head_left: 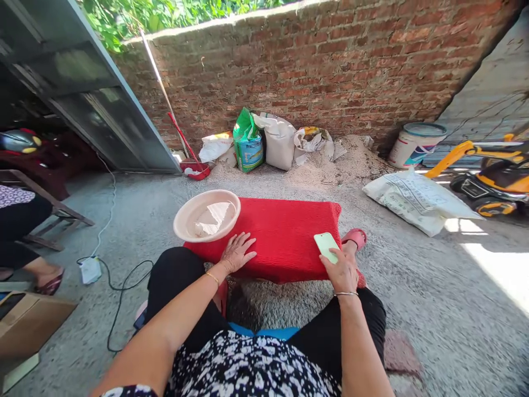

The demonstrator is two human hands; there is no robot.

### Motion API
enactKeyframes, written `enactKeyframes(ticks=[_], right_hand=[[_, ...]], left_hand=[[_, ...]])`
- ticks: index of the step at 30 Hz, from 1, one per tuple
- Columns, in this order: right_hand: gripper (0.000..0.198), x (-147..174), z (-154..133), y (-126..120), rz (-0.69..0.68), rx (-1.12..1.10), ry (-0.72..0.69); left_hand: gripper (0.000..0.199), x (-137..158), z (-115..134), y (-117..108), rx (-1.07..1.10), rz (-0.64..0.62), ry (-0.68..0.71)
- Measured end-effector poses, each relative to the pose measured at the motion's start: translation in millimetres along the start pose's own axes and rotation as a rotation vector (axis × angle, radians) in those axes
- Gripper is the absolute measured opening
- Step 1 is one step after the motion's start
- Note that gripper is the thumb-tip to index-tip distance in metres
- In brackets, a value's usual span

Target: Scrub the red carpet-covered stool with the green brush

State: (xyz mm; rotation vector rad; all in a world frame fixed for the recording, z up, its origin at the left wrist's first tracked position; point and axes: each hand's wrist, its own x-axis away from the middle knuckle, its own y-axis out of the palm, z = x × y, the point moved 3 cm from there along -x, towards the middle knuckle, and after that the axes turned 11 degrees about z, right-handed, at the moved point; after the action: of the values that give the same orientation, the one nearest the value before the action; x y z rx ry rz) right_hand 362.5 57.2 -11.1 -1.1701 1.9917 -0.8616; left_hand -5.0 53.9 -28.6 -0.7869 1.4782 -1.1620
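A red cloth covers a low table or bench in front of my knees. My left hand lies flat on its near left part, fingers spread, with nothing in it. Just beyond that hand stands a pale pink basin at the left end of the cloth, with what looks like water in it reflecting light. At the right end, my right hand grips a light green smartphone by its near end, low over the cloth. Whether the phone touches the cloth I cannot tell.
Sacks and a heap of sawdust-like material line the brick wall. To the right are a bucket, a white sack and a toy excavator. A power cord, a cardboard box and a seated person's leg are at left.
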Motion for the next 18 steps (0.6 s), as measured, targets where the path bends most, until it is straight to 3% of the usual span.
enactKeyframes(ticks=[18], right_hand=[[0.054, -2, 22, 16, 0.136, -0.031, -0.057]], left_hand=[[0.051, 1, 11, -2, 0.068, 0.006, -0.07]])
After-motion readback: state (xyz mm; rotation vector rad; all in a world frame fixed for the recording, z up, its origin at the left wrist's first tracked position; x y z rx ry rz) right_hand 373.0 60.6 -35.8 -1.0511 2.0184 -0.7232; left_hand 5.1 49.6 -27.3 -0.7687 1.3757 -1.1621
